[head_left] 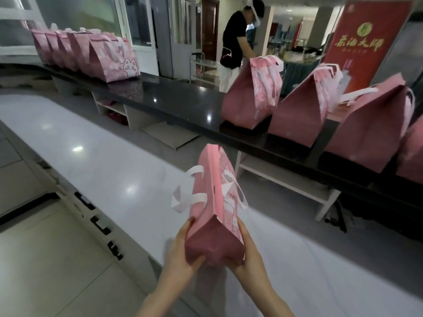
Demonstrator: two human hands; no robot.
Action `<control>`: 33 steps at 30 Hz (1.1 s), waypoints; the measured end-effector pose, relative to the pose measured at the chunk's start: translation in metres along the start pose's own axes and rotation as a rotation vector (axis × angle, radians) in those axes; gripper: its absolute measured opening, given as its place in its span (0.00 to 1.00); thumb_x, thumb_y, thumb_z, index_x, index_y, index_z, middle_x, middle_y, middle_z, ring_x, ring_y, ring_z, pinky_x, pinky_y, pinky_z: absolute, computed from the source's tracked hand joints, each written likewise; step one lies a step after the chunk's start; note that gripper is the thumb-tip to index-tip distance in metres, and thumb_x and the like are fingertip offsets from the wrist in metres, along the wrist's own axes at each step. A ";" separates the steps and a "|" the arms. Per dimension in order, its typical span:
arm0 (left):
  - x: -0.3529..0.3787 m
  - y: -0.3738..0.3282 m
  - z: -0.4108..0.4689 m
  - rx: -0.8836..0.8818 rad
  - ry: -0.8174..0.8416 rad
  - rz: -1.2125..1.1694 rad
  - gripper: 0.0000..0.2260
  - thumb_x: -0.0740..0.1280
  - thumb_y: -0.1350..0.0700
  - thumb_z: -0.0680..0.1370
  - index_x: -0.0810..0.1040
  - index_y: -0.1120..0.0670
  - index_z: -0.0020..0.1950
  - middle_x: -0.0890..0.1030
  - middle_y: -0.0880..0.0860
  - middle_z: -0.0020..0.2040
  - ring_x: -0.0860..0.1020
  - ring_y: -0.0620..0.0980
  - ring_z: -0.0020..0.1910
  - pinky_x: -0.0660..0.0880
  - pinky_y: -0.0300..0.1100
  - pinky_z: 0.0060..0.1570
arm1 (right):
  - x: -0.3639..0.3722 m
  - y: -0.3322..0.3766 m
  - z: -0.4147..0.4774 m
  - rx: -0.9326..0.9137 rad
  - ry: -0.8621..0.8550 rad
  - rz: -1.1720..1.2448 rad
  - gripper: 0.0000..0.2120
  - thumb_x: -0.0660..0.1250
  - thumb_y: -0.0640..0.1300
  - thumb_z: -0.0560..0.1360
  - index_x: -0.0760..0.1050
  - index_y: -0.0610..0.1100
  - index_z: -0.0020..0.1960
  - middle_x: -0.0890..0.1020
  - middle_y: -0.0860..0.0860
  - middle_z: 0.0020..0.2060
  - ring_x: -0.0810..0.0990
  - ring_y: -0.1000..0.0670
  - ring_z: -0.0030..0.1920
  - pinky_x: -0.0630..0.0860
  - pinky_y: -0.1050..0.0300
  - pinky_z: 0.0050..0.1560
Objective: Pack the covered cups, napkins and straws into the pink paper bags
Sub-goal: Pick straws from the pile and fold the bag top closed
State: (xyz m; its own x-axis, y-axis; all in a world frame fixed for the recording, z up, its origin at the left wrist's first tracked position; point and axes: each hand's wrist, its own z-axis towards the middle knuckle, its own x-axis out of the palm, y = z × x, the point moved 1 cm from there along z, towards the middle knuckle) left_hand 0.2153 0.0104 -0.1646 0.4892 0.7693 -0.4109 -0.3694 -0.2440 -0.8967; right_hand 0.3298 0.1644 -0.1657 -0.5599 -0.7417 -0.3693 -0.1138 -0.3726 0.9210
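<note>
A pink paper bag (214, 207) with white ribbon handles is held up over the white counter (91, 156), its closed top pointing away from me. My left hand (183, 250) clasps its near left side, thumb under the bag's end. My right hand (248, 252) clasps the right side, fingers along the printed face. Its contents are hidden. No cups, napkins or straws show.
Several closed pink bags (299, 113) stand on the black raised ledge (178, 99) at right; another row of pink bags (91, 56) stands at far left. A person in a black shirt (235, 40) bends behind the ledge. A red banner (364, 42) stands at right.
</note>
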 end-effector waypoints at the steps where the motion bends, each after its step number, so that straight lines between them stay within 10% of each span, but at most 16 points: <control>1: -0.015 0.003 0.008 0.006 -0.005 0.009 0.40 0.76 0.46 0.65 0.58 0.30 0.69 0.74 0.38 0.64 0.73 0.29 0.58 0.68 0.23 0.53 | 0.011 0.009 0.007 -0.006 -0.004 -0.005 0.46 0.76 0.45 0.66 0.54 0.70 0.72 0.67 0.72 0.67 0.68 0.65 0.67 0.71 0.66 0.61; 6: -0.084 0.005 0.049 0.110 -0.045 0.088 0.43 0.77 0.58 0.68 0.56 0.32 0.70 0.74 0.46 0.68 0.75 0.47 0.64 0.73 0.48 0.63 | 0.056 0.059 0.049 -0.062 -0.055 0.019 0.44 0.75 0.49 0.65 0.55 0.70 0.71 0.71 0.64 0.67 0.72 0.61 0.66 0.75 0.59 0.61; 15: -0.158 -0.019 0.128 0.240 -0.120 0.080 0.44 0.78 0.56 0.68 0.55 0.27 0.70 0.73 0.36 0.63 0.75 0.36 0.60 0.73 0.30 0.54 | 0.079 0.130 0.130 -0.221 -0.084 -0.008 0.46 0.75 0.39 0.69 0.54 0.67 0.73 0.71 0.62 0.68 0.71 0.59 0.66 0.74 0.50 0.63; 33: -0.180 -0.089 0.348 0.263 0.008 -0.022 0.45 0.78 0.45 0.57 0.60 0.26 0.68 0.80 0.34 0.54 0.79 0.37 0.53 0.77 0.37 0.49 | 0.042 0.185 0.330 -0.310 -0.219 -0.040 0.52 0.76 0.36 0.64 0.52 0.70 0.72 0.76 0.56 0.59 0.75 0.58 0.59 0.73 0.61 0.59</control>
State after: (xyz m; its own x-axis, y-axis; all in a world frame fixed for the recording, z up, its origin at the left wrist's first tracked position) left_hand -0.1144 0.0993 0.0466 0.5054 0.7676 -0.3942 -0.5508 -0.0647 -0.8321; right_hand 0.0144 0.2486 0.0302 -0.7258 -0.5993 -0.3377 0.0959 -0.5743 0.8130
